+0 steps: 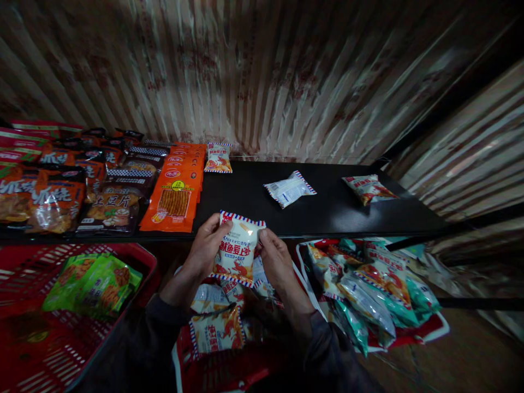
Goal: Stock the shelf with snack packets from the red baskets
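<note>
Between my two hands is a white snack bag [235, 252] with striped edges, red lettering and a shrimp picture, its front facing me. My left hand [203, 252] grips its left side with the thumb on the front. On the right side, my right hand [278, 259] pinches the upper corner. The bag is held just before the shelf's front edge, above a red basket [241, 376] of similar bags. Behind it on the black shelf [245, 202] lie a matching bag [219, 158] at the back, one turned face down [290, 189], and another [368, 188] farther right.
Orange snack packs [174, 191] stand in a row on the shelf, beside dark potato-slice packs [112, 202] and other bags [57, 199]. Below left, a red basket [135, 254] holds green packs [94, 284]. Below right, another basket [440, 327] is heaped with bags. Wrapped corrugated sheeting [245, 71] rises behind.
</note>
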Tool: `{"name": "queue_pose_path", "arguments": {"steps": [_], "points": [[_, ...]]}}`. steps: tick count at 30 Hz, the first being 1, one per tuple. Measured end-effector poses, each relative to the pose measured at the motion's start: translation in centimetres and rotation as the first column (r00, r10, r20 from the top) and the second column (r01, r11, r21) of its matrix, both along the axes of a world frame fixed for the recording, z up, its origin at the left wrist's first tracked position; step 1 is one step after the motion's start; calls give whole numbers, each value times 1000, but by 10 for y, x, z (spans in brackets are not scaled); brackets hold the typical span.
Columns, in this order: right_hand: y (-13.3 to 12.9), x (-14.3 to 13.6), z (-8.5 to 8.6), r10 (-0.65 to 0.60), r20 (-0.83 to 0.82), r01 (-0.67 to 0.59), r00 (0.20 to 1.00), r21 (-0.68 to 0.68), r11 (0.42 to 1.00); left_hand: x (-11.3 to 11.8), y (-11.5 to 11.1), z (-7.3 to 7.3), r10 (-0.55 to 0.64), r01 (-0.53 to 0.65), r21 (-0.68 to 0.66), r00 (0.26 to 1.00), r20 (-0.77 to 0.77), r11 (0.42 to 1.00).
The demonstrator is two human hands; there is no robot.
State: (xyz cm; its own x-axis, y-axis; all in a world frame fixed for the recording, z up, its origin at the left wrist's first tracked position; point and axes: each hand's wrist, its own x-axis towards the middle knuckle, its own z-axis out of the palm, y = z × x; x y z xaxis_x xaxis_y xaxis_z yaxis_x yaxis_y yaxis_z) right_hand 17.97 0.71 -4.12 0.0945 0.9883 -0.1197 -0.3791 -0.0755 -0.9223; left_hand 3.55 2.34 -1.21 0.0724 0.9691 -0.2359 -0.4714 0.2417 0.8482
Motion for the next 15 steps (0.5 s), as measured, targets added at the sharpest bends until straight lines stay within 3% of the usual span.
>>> {"name": "queue_pose_path", "arguments": {"steps": [5, 10, 15], "points": [[-1, 1, 2, -11, -106, 8, 994, -24, 1000, 1, -1, -2, -42, 42, 7, 999, 2, 999], [0, 2, 2, -45, -109, 37, 993, -72, 997, 1, -5, 5, -87, 87, 14, 996, -19, 996], [3, 2, 5, -132, -169, 118, 977, -91, 989, -2, -5, 4, -200, 200, 21, 980, -14, 980]]}}
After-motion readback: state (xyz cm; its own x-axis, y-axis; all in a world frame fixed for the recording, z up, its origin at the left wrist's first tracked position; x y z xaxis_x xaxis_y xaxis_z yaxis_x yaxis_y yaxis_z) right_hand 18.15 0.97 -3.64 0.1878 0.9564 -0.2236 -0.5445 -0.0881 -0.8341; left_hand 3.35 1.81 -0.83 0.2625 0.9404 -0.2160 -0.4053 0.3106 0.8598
